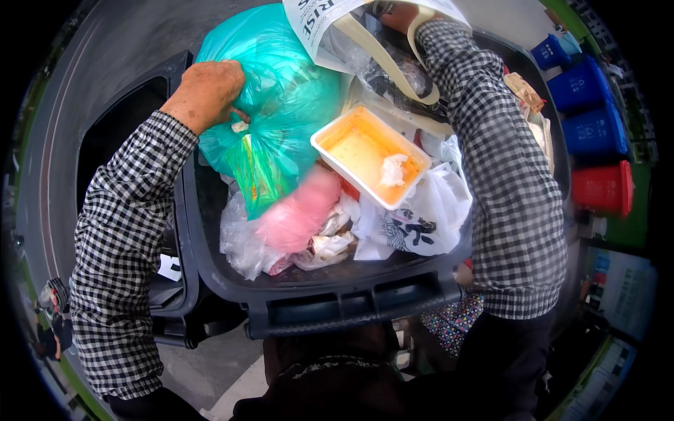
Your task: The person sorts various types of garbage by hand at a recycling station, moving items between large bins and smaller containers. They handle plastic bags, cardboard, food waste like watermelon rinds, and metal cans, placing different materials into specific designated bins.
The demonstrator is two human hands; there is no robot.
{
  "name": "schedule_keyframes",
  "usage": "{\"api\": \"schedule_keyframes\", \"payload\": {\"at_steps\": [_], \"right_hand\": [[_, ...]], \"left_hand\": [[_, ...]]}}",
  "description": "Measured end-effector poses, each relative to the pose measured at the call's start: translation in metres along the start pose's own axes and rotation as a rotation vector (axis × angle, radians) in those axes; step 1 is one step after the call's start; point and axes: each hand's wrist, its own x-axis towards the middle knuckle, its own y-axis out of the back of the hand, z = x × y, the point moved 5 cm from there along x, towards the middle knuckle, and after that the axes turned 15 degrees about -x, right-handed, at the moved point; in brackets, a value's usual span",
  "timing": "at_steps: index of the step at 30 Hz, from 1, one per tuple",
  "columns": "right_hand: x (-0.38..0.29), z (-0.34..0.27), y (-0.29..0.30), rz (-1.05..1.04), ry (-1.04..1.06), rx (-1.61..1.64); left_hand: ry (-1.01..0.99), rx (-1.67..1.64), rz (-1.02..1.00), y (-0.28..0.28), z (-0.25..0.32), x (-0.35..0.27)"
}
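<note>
My left hand (213, 94) grips the side of a full, teal plastic bag (279, 79) at the upper left of an open dark wheeled bin (337, 294). My right hand (401, 18) reaches into a white tote bag (321, 26) with cream handles at the top; its fingers are mostly hidden, and what they touch cannot be told. Between my arms lies a white plastic food tray (363, 152), stained orange, with a crumpled tissue (393, 170) in it. Below it are a pink plastic bag (300, 210) and a white printed plastic bag (421, 216).
A second dark bin (174, 210) stands against the left side. Blue bins (584, 84) and a red bin (603, 187) stand at the right. Cardboard scraps (524, 94) lie beyond my right sleeve. A person (52, 321) is far off at the left.
</note>
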Motion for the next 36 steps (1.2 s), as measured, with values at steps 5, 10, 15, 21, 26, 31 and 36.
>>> {"api": "schedule_keyframes", "payload": {"at_steps": [5,10,15,21,26,31,36], "right_hand": [[-0.023,0.013,0.004,-0.084,-0.084,0.101],[-0.075,0.024,0.027,-0.056,-0.154,0.252],[-0.164,0.042,0.050,0.626,0.121,0.262],[-0.268,0.090,0.071,0.602,-0.101,0.663],[-0.423,0.159,0.104,0.733,-0.605,0.719],[-0.580,0.214,0.092,0.808,-0.917,0.668],[-0.697,0.239,0.033,0.718,-1.314,0.472]], "left_hand": [[0.013,0.000,-0.030,0.004,0.005,0.006],[-0.045,0.010,-0.054,0.002,0.000,0.001],[0.036,0.020,-0.130,0.009,0.010,0.012],[0.090,0.011,-0.185,0.002,0.004,0.012],[0.135,0.044,-0.211,0.000,0.008,0.018],[-0.032,-0.024,-0.103,-0.028,-0.044,-0.004],[-0.007,0.015,-0.138,-0.034,-0.085,-0.004]]}}
